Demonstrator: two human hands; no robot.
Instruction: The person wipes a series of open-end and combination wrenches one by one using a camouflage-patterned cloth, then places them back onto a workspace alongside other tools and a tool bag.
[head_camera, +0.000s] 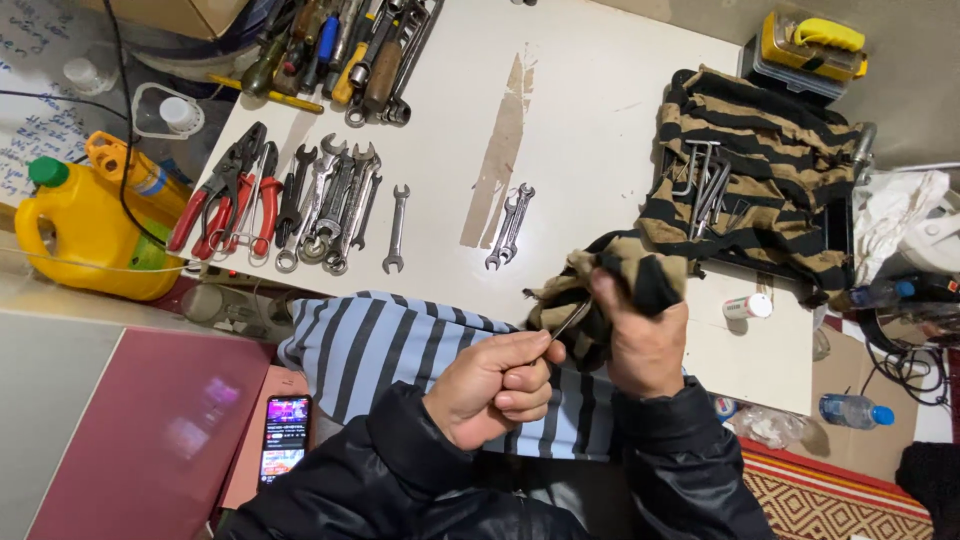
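On the white tabletop (600, 90), left to right:
Far left: yellow jug (80, 235) with green cap is standing off the table edge.
Pliers: red-handled pliers (235, 195) are lying beside a row of wrenches (335, 205).
Single wrench: one small spanner (396, 228) is lying apart, just right of the row.
Wrench pair: two spanners (510, 225) are lying touching each other near mid-table.
Left hand (495, 385): is closing in a fist around the handle end of a thin metal tool (572, 320).
Tool: its tip is going into the rag, just in front of the table's near edge.
Right hand (640, 340): is gripping a striped tan-and-black rag (620, 275), bunched around the tool.
Far right: hex keys (705, 185) are resting on the same striped cloth.
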